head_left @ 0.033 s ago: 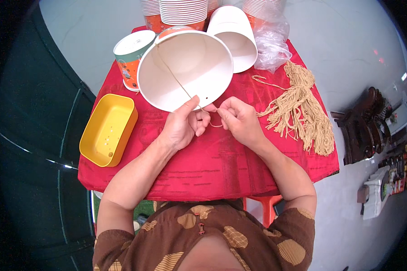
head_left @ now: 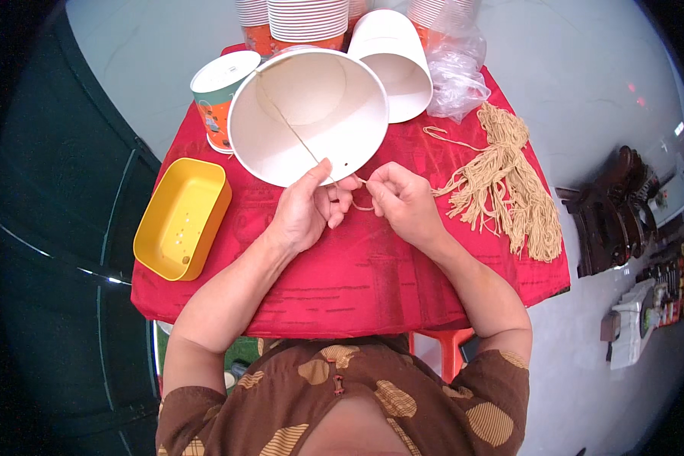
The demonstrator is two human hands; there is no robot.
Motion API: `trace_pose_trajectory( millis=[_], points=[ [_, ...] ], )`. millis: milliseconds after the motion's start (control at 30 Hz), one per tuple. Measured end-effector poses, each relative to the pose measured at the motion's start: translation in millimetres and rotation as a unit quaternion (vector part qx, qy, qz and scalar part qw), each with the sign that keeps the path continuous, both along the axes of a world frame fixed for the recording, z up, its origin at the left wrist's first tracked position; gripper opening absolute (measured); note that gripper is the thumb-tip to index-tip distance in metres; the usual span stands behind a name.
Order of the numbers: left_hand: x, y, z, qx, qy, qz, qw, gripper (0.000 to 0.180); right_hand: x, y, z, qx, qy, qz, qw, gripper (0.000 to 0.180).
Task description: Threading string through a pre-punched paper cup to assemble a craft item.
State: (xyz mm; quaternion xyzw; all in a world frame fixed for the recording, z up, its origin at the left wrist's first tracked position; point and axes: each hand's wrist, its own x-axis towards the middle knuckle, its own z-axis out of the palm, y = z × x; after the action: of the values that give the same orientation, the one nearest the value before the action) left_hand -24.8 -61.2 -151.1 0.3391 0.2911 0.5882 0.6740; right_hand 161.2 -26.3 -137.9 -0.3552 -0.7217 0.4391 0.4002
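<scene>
A large white-lined paper bucket (head_left: 334, 133) is tilted over the table, its open mouth facing me. A thin tan cord (head_left: 289, 125) runs from the bucket's far rim across the mouth to my hands. My left hand (head_left: 308, 208) is at the near rim, thumb on the cord and some fingers behind the wall, keeping hold of the bucket. A small dark hole shows in the wall beside it. Just right of the rim, my right hand (head_left: 400, 199) is closed in a pinch on the cord near its end. A short loop of cord hangs between both hands.
A yellow box (head_left: 176, 220) with small bits inside stands left. A bundle of tan cords (head_left: 509, 190) lies right. Behind are an orange-and-green bucket (head_left: 219, 99), a white bucket on its side (head_left: 394, 61), stacked buckets (head_left: 308, 21) and a clear plastic bag (head_left: 457, 76). Red cloth (head_left: 334, 281) covers the table.
The bucket has shifted slightly to the left and its tilt has changed a little. The cord across its mouth moved with it. Both hands keep nearly the same place.
</scene>
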Motion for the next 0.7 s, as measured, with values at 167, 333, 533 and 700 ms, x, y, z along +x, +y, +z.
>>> trace_pose_trajectory(
  millis=[167,333,533,700],
  points=[
    [-1,0,2,0.019,-0.041,-0.044,0.998,0.054,-2,-2,1,0.026,0.074,-0.004,0.997,0.006],
    [2,-2,-1,-0.025,-0.097,-0.143,0.985,0.069,-5,-13,6,0.084,0.126,-0.034,0.988,0.007],
    [1,-4,-2,-0.029,-0.116,-0.221,0.968,0.069,-4,-22,4,0.096,0.121,-0.025,0.988,0.011],
    [2,-5,-3,-0.034,-0.112,-0.253,0.96,0.071,-5,-19,-1,0.161,0.126,-0.011,0.979,0.012]
  ],
)
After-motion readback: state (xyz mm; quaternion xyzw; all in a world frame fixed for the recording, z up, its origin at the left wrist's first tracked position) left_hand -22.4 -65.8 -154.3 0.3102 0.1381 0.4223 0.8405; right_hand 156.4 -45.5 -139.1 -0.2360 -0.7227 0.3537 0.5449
